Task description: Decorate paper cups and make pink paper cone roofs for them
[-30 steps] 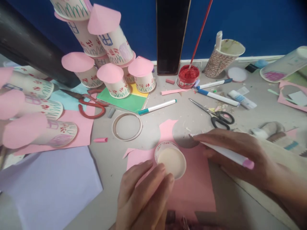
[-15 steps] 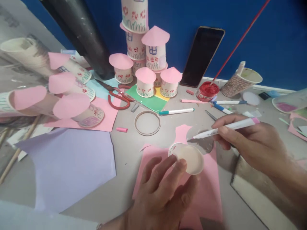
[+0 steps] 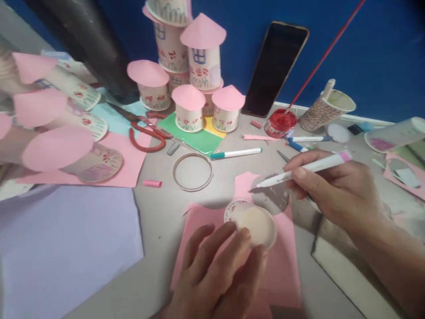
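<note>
White paper cup with small red and green drawings [image 3: 257,221] lies tipped over the large pink paper sheet [image 3: 282,270] in front of us, its pale round end turned our way. Our left hand [image 3: 217,270] curls fingers and thumb about the cup's near side, holding it. Our right hand [image 3: 335,192] grips a slim white marker with a pink end [image 3: 320,165], its tip near the cup's far side; we cannot tell whether that tip touches anything.

To do this well, we should press lightly with the left hand, as the thin wall could dent. Resting our right wrist would likely calm the line, and turning the cup seems better than twisting the marker around it. We would also want our fingertips clear of wet ink, which might smear.
</note>
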Tool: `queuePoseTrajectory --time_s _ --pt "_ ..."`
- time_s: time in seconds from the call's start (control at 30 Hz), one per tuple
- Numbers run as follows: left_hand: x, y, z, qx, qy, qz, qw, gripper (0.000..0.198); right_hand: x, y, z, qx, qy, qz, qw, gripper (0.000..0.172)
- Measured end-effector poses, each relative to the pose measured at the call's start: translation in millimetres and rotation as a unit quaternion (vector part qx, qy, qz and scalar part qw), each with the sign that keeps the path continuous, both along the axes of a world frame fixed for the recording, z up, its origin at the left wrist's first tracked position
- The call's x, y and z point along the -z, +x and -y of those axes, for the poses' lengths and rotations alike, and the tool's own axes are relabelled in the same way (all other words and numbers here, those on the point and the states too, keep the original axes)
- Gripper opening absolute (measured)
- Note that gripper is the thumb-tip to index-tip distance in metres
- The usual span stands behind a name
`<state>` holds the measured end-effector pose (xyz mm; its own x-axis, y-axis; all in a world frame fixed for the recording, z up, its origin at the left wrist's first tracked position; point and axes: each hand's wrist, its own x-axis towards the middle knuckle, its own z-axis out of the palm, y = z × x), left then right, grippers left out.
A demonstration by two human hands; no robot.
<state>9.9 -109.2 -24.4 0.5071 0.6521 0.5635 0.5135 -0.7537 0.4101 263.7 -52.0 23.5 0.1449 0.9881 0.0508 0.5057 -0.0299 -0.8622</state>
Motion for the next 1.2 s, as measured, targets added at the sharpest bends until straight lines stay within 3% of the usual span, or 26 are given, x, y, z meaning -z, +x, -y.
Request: queuePoseTrajectory --time_s 0.13,0.33,0.57,0.87,1.07,1.2 --pt "8.2 4.3 0.1 -0.024 0.025 0.049 0.998 0.031 5.8 -5.2 0.4 -0.015 -0.022 -0.098 0.995 0.014" --pt "17.1 0.2 -4.4 -0.043 0.04 0.032 0.998 0.03 13.4 -1.9 0.9 -0.025 -0.043 -0.066 0.997 0.014" --pt "10.1 -3.6 -3.5 -0.045 0.053 0.005 0.998 0.031 17.6 0.8 2.1 -0.069 0.014 -0.021 0.997 0.014" --pt "3.8 11.0 0.5 -0.045 0.05 0.048 0.997 0.016 23.8 1.7 8.5 -0.039 0.008 0.035 0.999 0.014" --pt "8.8 10.6 0.5 -0.049 0.053 0.056 0.996 0.012 25.1 1.3 11.2 -0.051 -0.015 -0.004 0.999 0.019" --pt "5.7 6.7 1.8 -0.043 0.051 0.033 0.997 0.02 24.9 -2.2 14.1 -0.081 -0.007 -0.059 0.995 0.018"
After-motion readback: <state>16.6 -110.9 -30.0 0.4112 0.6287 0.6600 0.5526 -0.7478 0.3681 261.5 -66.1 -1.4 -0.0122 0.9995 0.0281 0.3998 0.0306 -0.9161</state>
